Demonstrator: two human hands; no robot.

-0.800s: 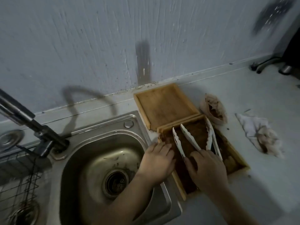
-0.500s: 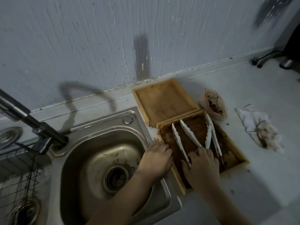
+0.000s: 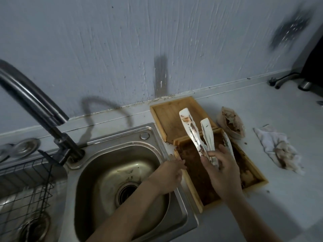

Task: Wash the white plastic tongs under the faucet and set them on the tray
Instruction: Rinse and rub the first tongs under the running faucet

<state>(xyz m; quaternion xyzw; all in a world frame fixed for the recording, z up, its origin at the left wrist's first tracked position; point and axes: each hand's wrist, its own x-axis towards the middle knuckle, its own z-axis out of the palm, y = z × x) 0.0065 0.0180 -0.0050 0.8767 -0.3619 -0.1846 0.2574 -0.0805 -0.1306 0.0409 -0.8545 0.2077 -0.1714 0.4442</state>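
Observation:
My right hand (image 3: pixel 222 169) grips a pair of white plastic tongs (image 3: pixel 192 130) smeared with brown residue, lifted above the dirty wooden tray (image 3: pixel 251 173), tips pointing up and away. A second white tong (image 3: pixel 229 142) still lies in that tray, mostly hidden behind my hand. My left hand (image 3: pixel 170 177) rests on the sink's right rim against the dirty tray's left edge. A clean wooden tray (image 3: pixel 167 112) lies behind, by the wall. The faucet (image 3: pixel 35 105) arches over the steel sink (image 3: pixel 122 175) at left; no water runs.
A crumpled brown-stained wrapper (image 3: pixel 231 122) and a soiled white cloth (image 3: pixel 279 149) lie on the counter right of the trays. A wire rack (image 3: pixel 22 189) sits in the left basin. A dark appliance and cable (image 3: pixel 297 79) stand at the far right.
My right hand has closed on one pair of tongs and lifted it out of the dirty tray. The left hand stays at the tray's edge. The view has come closer.

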